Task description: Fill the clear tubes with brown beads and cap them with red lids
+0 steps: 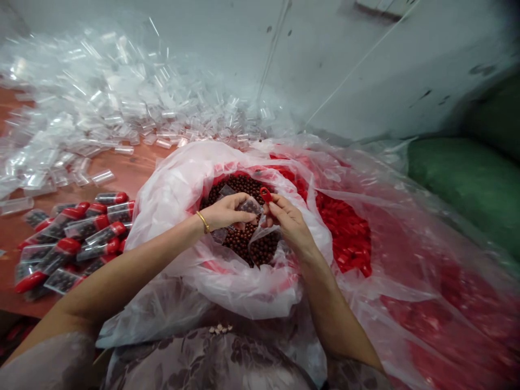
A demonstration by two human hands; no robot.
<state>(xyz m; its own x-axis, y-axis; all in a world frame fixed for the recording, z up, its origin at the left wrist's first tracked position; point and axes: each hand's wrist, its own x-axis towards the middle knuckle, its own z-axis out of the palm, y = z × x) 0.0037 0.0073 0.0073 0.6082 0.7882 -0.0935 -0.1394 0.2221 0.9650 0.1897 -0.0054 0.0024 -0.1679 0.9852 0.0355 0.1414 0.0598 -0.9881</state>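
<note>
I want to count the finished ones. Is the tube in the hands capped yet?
Not yet. The left hand holds the tube; the red cap is apart, pinched in the right hand.

Gold bangle [202, 221], grey floral garment [203, 360], bare forearms

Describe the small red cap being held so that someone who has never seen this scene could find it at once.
Start at the pink-white plastic bag in the middle, open over a heap of dark brown beads. Above the beads the two hands meet; the red cap sits at the fingertips of the right hand, beside the clear tube in the left hand. Unlike the red caps piled to the right, it is alone and lifted.
</note>
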